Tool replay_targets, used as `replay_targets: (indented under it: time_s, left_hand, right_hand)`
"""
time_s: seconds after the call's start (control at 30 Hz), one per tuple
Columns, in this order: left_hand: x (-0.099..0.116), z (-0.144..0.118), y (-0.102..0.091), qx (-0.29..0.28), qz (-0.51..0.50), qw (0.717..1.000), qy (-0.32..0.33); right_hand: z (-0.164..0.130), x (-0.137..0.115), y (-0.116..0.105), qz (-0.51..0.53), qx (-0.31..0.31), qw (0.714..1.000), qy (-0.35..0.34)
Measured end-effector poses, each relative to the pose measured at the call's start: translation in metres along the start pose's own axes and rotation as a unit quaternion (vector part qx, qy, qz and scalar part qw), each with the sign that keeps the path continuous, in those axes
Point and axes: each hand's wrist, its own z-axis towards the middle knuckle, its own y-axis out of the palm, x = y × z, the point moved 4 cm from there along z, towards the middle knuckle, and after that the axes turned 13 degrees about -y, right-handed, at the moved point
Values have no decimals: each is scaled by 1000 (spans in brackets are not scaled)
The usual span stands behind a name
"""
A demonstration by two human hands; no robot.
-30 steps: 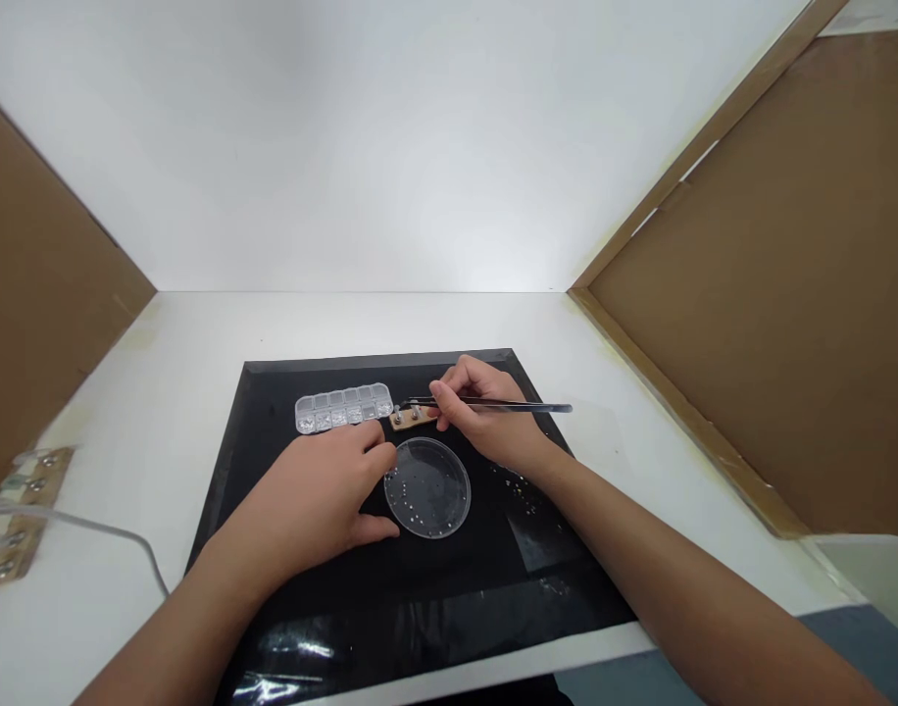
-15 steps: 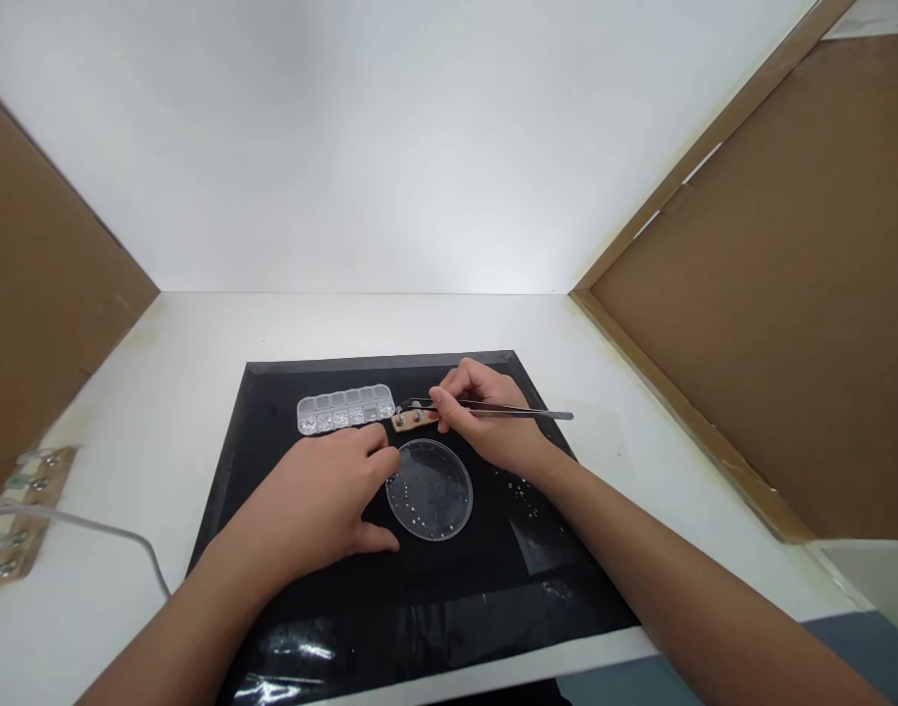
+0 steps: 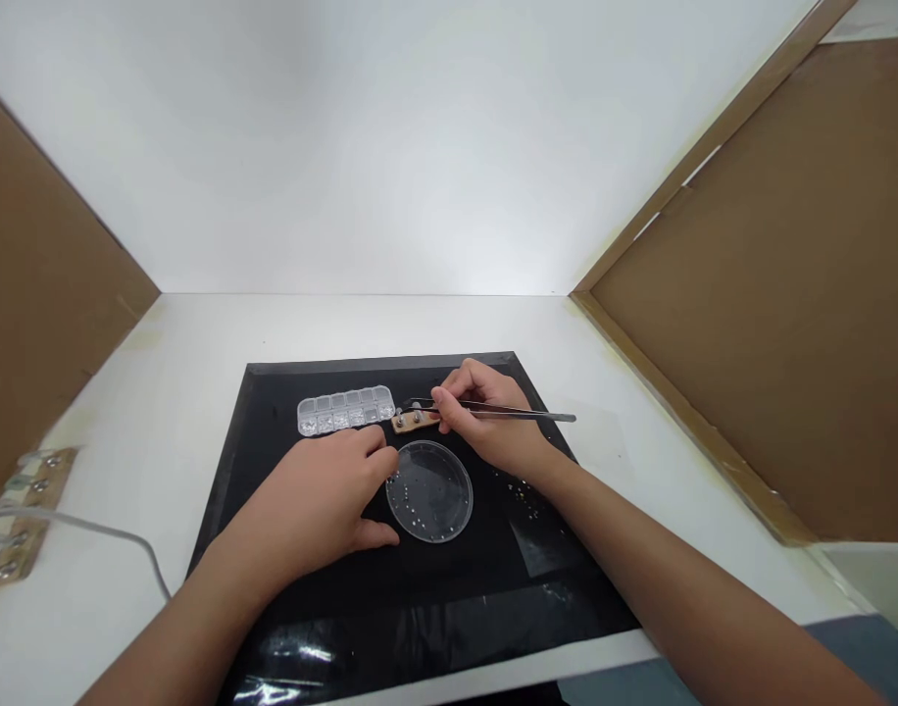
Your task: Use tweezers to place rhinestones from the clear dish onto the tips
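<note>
A: From the head view, what has each hand got?

B: The right hand [image 3: 493,431] is pinched shut on the tweezers [image 3: 493,409], thumb and forefinger near the front third, the long tail sticking out to the right. The tips sit over the small tan strip [image 3: 414,421], which carries a few metal studs. I can't tell whether a bead is caught between the tips; they are too small to read.

A: And the left?

B: The left hand [image 3: 317,500] lies palm down on the black mat [image 3: 273,392], fingers loosely curled and holding nothing. Its fingertips touch the rim of the clear dish [image 3: 429,490], and the thumb rests on the mat just beside it.

A: Where are the beads?

B: Tiny beads [image 3: 420,510] are scattered inside the dish, with a few more loose on the mat to its right. The bead box [image 3: 346,409] lies behind the left hand, left of the strip.

A: How would those beads handle?

B: I'd judge them almost weightless, hard and slippery, likely to shoot away if squeezed off-centre. Best taken across the widest part with a light, even pinch. The dish looks like light plastic that would slide on the glossy mat, so a finger against its rim makes sense.
</note>
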Motion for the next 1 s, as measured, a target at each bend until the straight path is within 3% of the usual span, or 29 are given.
replay_targets:
  time_s: [0.2,0.57,1.0]
  left_hand:
    - [-3,0,-1,32,-15,999,3]
    - [-15,13,1,158,-12,981,-108]
    - [-12,21,11,153,-10,982,-114]
  right_hand:
    - [1,-1,-1,4,9,1000,9]
    - [2,-2,-1,-4,9,1000,17]
    - [2,-2,-1,-1,8,1000,11]
